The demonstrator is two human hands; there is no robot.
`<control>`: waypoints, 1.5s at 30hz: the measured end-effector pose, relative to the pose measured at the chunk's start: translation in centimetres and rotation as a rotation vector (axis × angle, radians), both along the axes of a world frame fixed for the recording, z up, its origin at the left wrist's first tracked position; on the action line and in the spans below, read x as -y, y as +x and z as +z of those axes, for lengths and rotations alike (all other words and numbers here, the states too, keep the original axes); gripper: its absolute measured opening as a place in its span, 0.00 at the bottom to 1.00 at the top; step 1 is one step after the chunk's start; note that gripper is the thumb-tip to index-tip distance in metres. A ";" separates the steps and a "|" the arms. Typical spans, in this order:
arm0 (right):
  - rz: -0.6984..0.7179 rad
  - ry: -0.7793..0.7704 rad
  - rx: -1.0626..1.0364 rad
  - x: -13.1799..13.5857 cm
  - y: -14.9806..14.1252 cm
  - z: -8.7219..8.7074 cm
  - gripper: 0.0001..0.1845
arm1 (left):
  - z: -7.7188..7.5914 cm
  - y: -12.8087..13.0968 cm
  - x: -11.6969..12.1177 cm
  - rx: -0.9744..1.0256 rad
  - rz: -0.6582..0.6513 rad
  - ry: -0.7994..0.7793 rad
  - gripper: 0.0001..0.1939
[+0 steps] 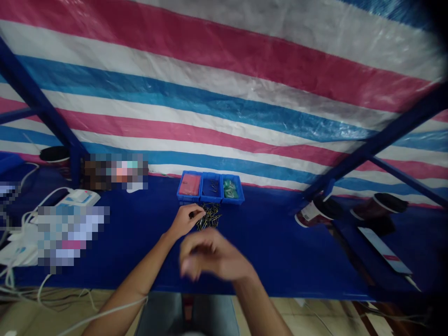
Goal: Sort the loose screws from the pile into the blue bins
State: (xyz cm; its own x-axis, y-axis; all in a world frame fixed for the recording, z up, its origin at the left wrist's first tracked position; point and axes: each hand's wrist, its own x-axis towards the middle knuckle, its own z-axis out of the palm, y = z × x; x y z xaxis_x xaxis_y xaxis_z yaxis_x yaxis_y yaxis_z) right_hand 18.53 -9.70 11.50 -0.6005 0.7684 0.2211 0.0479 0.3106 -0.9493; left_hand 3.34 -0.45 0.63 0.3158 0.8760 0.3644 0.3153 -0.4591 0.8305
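Observation:
A loose pile of slender dark and brass-coloured metal pieces, like screws point(211, 217), lies on the blue table point(266, 247). My left hand point(184, 220) is at the pile's left edge, thumb and fingertips pinched together; anything between them is too small to make out. Nearer to me, my right hand point(215, 256) is raised over the table, blurred, with its fingers curled in towards the thumb. Whatever it holds is hidden. Behind the pile stand three joined blue bins: one with pink bags or sheets point(190, 185), one with a few small metal pieces point(211, 186), one with green-and-clear packets point(230, 189).
White power strips and cables point(82, 197) lie at the left. Lidded dark cups point(315, 210) stand at the right, with a flat pale box point(385, 252) beyond. Blue frame bars point(378, 140) slope at both sides before a striped sheet point(224, 93).

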 end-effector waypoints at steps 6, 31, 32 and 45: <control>-0.578 0.214 0.089 -7.4 4.9 -6.2 0.12 | 0.1 0.1 -0.1 -0.009 0.029 0.000 0.10; -0.657 0.334 0.243 -6.4 3.8 -11.2 0.07 | -0.1 0.1 -0.1 -0.003 -0.010 -0.014 0.12; -0.660 0.332 0.234 -6.4 3.8 -11.2 0.07 | -0.1 0.1 -0.1 -0.009 -0.012 -0.016 0.12; -0.672 0.341 0.280 -6.2 3.5 -11.1 0.06 | 0.0 0.1 -0.1 -0.018 -0.025 -0.037 0.12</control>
